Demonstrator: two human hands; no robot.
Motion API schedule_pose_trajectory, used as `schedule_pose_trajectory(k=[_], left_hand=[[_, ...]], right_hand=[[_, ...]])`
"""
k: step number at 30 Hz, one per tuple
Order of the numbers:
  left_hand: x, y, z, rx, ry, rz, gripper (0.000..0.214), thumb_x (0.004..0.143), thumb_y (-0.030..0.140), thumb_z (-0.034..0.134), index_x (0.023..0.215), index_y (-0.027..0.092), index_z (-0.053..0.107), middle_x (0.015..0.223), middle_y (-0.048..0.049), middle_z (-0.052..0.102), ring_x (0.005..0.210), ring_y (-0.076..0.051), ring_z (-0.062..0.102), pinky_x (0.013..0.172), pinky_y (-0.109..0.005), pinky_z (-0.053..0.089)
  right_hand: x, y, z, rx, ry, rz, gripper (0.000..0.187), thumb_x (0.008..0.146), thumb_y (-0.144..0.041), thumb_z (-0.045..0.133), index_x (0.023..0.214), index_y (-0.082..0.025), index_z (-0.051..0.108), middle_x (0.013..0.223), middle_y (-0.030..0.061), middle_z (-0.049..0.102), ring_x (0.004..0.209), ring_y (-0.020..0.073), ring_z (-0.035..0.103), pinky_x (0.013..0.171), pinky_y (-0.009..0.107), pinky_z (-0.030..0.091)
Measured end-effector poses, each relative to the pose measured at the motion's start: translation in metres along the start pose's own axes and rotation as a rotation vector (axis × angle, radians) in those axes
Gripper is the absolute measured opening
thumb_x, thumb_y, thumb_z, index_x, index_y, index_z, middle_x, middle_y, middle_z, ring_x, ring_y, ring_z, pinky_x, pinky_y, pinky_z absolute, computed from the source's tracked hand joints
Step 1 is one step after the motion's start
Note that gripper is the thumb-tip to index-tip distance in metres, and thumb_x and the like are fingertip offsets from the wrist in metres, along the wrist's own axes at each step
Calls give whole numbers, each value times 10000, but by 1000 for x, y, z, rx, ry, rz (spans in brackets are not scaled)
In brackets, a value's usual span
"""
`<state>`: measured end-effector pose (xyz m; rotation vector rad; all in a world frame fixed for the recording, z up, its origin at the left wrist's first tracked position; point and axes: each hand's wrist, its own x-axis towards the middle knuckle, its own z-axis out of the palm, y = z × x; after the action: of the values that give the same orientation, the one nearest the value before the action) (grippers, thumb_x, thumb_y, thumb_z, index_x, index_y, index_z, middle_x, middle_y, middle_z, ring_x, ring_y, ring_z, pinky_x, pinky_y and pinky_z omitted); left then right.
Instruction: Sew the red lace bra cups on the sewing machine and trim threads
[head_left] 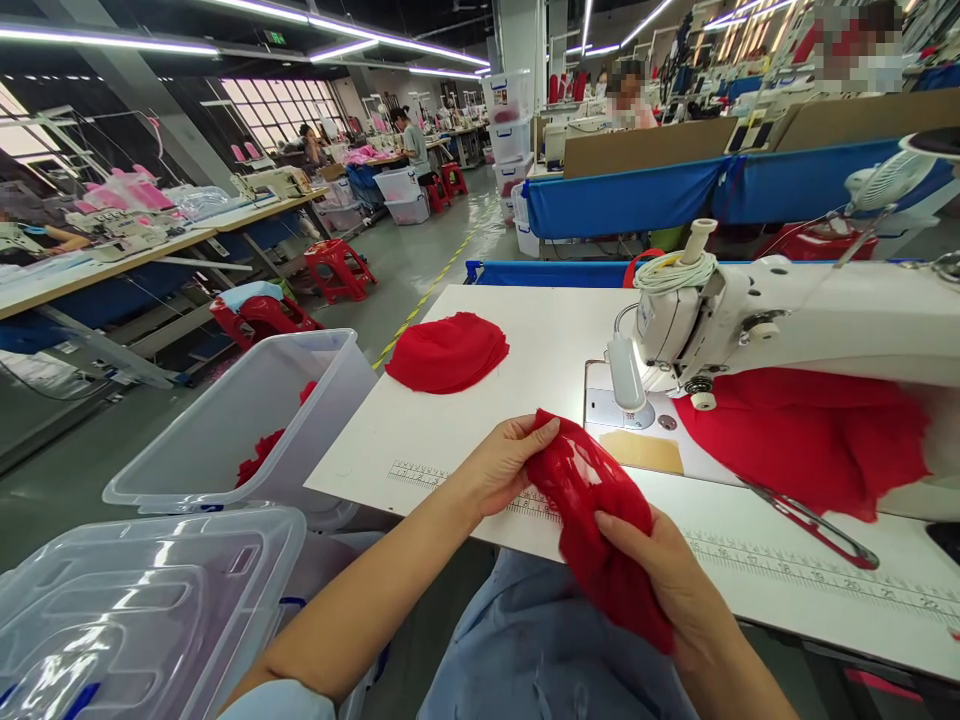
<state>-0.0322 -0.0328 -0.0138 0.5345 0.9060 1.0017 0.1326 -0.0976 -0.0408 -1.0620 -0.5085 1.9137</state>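
Note:
A crumpled piece of red mesh fabric is held between both hands at the front edge of the white sewing table. My left hand pinches its upper left end, thumb on top. My right hand grips its lower part, fingers closed round the cloth. A stack of red round fabric pieces lies on the table's far left. More red fabric lies under the arm of the white sewing machine, to the right of the needle.
Red-handled scissors lie on the table to the right. A clear plastic bin holding red pieces stands left of the table, with a lidded bin in front of it. Other workers sit at distant tables. Red stools stand along the aisle.

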Motion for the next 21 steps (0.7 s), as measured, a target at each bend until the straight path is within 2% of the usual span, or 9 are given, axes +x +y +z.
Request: schedule_pose_trajectory(k=[5,11,13,16,19,21], left_hand=[[11,-3,-3,25,64,95,382,536,366,912,687,103,681,627,-14,658,547,-85,582,569,-193,468],[19,-4,0,-49,99,180,369,568,387,891,653,119,652,604,-1,636,540,-86,562,570,-204,460],[24,-3,2,-130,164,211,317,573,299,895,648,122,643,599,12,624,546,-79,555,578,-195,455],[36,-1,1,-224,269,204,267,627,210,860,620,135,604,564,37,584,523,-65,528,573,-187,441],[51,-2,-5,-247,304,160,276,696,195,812,602,147,557,537,48,552,493,-64,504,564,-199,437],[59,-3,-9,-246,299,126,284,719,188,795,601,151,539,531,48,546,483,-66,502,563,-205,440]], right_hand=[[4,0,4,93,27,15,403,594,-394,876,891,-159,736,728,44,719,623,180,633,617,293,501],[0,2,15,98,27,31,359,587,-379,881,841,-163,748,715,30,706,616,154,606,626,278,474],[1,6,15,35,41,-19,339,601,-428,863,778,-171,730,659,7,665,577,135,555,584,264,437],[5,16,13,-154,48,-170,390,636,-537,803,680,-172,670,579,-23,562,532,113,441,523,253,356],[5,29,11,-369,-15,-317,465,704,-577,727,565,-182,525,544,-45,409,533,97,319,505,254,281],[2,34,12,-436,-52,-355,481,759,-568,681,558,-194,454,560,-48,355,548,97,283,508,256,257]])
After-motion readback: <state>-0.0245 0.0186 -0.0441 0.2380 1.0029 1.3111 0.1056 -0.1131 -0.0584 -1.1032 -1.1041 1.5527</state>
